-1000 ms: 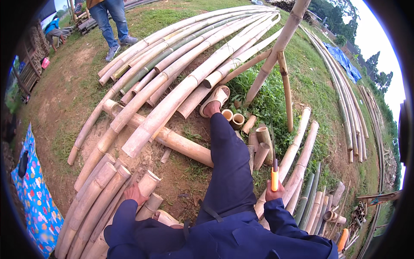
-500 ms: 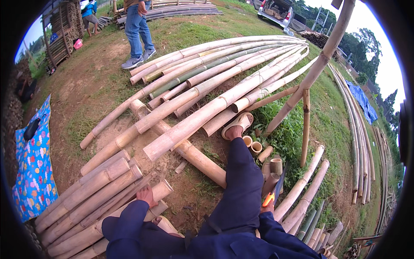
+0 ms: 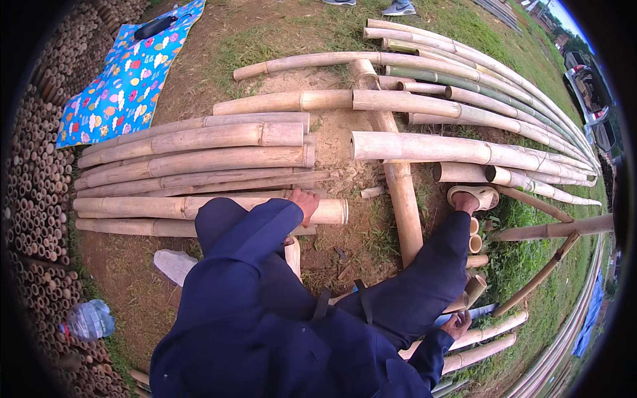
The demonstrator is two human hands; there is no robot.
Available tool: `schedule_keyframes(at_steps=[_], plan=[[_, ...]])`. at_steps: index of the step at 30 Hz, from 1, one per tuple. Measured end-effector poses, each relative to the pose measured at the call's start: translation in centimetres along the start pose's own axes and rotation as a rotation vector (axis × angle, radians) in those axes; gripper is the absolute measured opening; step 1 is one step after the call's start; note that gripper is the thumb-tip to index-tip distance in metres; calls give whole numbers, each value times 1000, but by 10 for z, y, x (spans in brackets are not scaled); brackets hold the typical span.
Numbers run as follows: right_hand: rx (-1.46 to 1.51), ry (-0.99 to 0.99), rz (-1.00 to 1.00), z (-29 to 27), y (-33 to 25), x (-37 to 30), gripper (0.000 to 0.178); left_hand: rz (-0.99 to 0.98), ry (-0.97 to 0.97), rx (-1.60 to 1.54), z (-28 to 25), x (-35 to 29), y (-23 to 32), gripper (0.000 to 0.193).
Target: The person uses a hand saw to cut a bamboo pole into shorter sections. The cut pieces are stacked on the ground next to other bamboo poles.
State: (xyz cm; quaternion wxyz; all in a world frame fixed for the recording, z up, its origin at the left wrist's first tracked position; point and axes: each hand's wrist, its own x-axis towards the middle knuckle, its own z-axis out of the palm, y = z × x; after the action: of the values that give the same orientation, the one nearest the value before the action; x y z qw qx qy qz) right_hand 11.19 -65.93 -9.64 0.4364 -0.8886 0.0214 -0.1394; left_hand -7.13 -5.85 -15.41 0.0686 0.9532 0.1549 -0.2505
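Left hand (image 3: 305, 204) laid over a bamboo length (image 3: 146, 207) in the left-hand row; tightness of grip cannot be told. Right hand (image 3: 458, 325) beside a bluish blade (image 3: 480, 311), hold likewise unclear. Shorter lengths, judged already cut, lie left; long bamboo poles (image 3: 424, 148) apparently remain whole
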Motion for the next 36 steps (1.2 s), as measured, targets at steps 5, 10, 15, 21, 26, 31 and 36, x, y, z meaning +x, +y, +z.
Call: schedule_keyframes(at_steps=[5,10,15,21,26,31,36], plan=[[96,-136,-424,76,-111,24,32,-49,-45,-63,-5,5,7,91],[231,-980,-77,253,-156,-19,45,-74,56,78,5,4,19,85],[87,-1283,389,367,-143,-106,73,-180,190,78,40,10,27,81],[81,-1213,243,394,-120,-123,62,-14,88,-248,-86,-26,5,87],[95,-1284,599,377,-166,-114,74,-312,992,-750,-193,-166,-55,65],[38,-1284,830,392,-189,-100,76,-1264,1381,-1018,-37,-221,-153,73],[448,-1302,692,385,-157,-100,68,-1945,858,-1376,116,-217,-158,124]])
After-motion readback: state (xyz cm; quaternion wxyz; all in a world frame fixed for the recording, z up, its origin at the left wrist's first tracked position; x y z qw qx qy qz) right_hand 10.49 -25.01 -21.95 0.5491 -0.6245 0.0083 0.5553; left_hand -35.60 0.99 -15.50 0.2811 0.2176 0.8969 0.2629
